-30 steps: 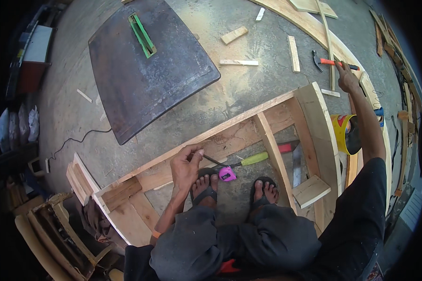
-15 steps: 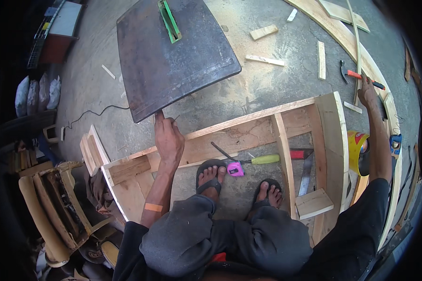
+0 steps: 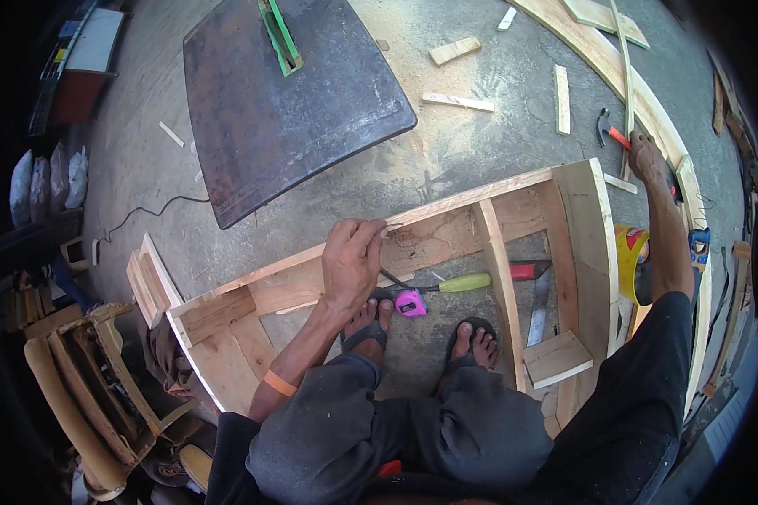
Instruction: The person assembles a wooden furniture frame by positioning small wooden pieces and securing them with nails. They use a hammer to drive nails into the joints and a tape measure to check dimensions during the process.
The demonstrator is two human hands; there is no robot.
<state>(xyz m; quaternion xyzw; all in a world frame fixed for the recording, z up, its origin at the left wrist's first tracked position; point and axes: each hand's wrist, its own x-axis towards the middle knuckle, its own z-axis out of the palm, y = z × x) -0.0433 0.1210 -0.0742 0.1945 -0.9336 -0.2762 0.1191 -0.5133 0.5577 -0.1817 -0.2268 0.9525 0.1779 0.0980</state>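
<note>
My left hand (image 3: 352,263) is at the far rail of a curved wooden frame (image 3: 472,190), with thumb and forefinger pinched on a thin, small piece that looks like a nail (image 3: 391,225). My right hand (image 3: 648,160) is wrapped round the orange-and-black handle of a claw hammer (image 3: 618,136), low beyond the frame's right end. Inside the frame, a pink tape measure (image 3: 410,303) lies by my left foot, beside a chisel-like tool with a yellow-green handle (image 3: 465,283). A red-handled square (image 3: 537,303) lies past the crosspiece.
A dark metal table (image 3: 299,109) with a green slotted strip stands beyond the frame. Wood offcuts (image 3: 456,101) lie scattered on the concrete floor. A yellow bucket (image 3: 630,261) is right of the frame, near a long curved board (image 3: 648,101). A chair frame (image 3: 93,396) stands at left.
My left hand has moved right, from near the table's edge to the frame's far rail, still pinching the thin piece. My right hand keeps the hammer. The whole view has shifted slightly.
</note>
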